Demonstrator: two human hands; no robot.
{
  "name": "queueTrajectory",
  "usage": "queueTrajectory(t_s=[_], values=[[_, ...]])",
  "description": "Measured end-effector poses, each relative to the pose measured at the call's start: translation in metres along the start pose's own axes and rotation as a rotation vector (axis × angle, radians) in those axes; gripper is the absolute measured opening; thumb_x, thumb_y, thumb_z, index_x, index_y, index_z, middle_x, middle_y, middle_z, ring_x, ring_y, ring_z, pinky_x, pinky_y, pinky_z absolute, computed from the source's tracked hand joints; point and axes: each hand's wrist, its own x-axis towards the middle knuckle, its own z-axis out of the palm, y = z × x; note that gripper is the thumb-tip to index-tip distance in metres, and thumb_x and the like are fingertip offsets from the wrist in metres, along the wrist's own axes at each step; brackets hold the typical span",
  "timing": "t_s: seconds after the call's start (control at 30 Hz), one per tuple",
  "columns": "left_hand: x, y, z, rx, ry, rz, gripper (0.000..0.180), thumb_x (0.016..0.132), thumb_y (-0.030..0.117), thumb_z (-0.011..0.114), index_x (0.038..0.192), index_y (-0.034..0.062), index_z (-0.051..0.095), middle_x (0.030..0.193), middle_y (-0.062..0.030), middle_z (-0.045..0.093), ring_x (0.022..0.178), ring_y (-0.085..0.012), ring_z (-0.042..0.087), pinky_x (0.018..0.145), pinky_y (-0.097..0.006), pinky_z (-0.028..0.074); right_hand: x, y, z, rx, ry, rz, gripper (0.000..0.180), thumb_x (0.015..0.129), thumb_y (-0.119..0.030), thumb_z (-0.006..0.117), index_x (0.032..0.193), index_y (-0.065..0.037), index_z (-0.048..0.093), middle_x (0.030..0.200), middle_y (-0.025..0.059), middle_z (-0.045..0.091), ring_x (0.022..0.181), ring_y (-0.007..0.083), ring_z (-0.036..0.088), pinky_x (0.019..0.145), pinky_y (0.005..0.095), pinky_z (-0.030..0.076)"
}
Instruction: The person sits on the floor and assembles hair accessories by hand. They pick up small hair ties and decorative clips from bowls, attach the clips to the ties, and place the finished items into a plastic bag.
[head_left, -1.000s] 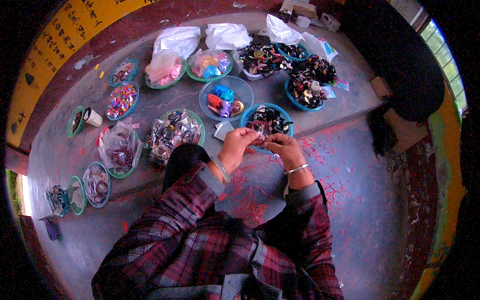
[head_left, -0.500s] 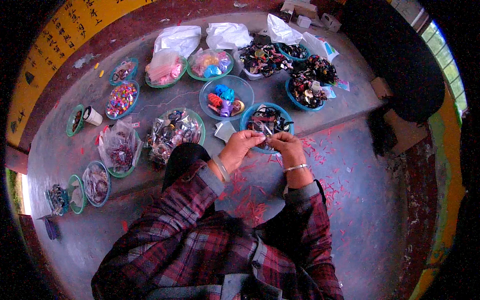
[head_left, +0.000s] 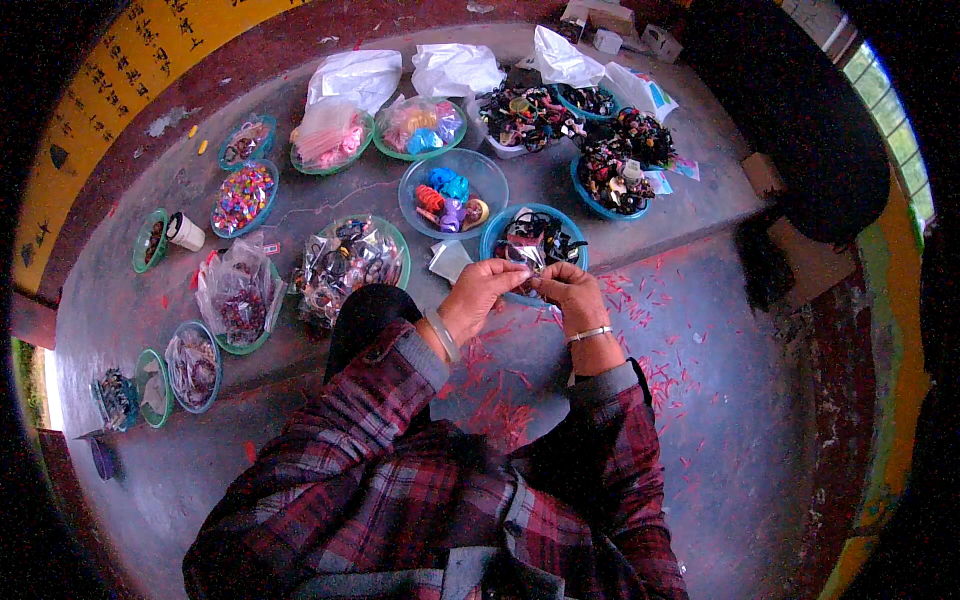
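My left hand [head_left: 484, 292] and my right hand [head_left: 573, 294] meet fingertip to fingertip over the near rim of a blue bowl [head_left: 487, 240]. Both are closed in a pinch on what looks like a small clear plastic bag [head_left: 536, 250], whose shiny film stands up between them; its contents are too small to tell. Black looped bands [head_left: 566, 246], like hair ties, fill the bowl behind my fingers. Left of the bowl, close to my left hand, lies a stack of pale flat packets [head_left: 450, 262].
A clear bowl [head_left: 405, 185] with coloured bundles stands beyond. Nearby are a green bowl [head_left: 404, 255] of bagged pieces, a bowl of colourful beads [head_left: 245, 198] and black bands heaped [head_left: 520, 115] farther back. A raised ledge edge [head_left: 690, 235] runs at right; red scraps [head_left: 495, 415] litter the floor.
The clear film between my fingertips has shifted and shows more broadly above them. My hands stay almost in the same place, both still pinching.
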Motion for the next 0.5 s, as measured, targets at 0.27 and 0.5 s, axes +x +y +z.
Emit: queueTrajectory(t_s=[0.27, 0.5], values=[[-0.003, 0.01, 0.004, 0.373, 0.138, 0.063, 0.018, 0.079, 0.016, 0.06, 0.088, 0.0004, 0.064, 0.075, -0.0026, 0.062, 0.065, -0.0079, 0.055, 0.055, -0.021, 0.042, -0.015, -0.027, 0.024, -0.814, 0.278, -0.716, 0.027, 0.07, -0.007, 0.064, 0.096, -0.008, 0.056, 0.082, 0.0082, 0.062, 0.076, 0.0218, 0.059, 0.065, 0.0311, 0.046], [0.006, -0.01, 0.001, 0.459, 0.125, 0.372, 0.018, 0.078, 0.016, 0.061, 0.087, -0.0001, 0.064, 0.069, -0.0014, 0.061, 0.056, -0.0054, 0.051, 0.048, -0.022, 0.04, -0.028, -0.029, 0.031, -0.808, 0.142, -0.681, 0.025, 0.072, -0.005, 0.06, 0.097, -0.007, 0.056, 0.08, 0.0087, 0.061, 0.065, 0.0214, 0.06, 0.059, 0.032, 0.047]])
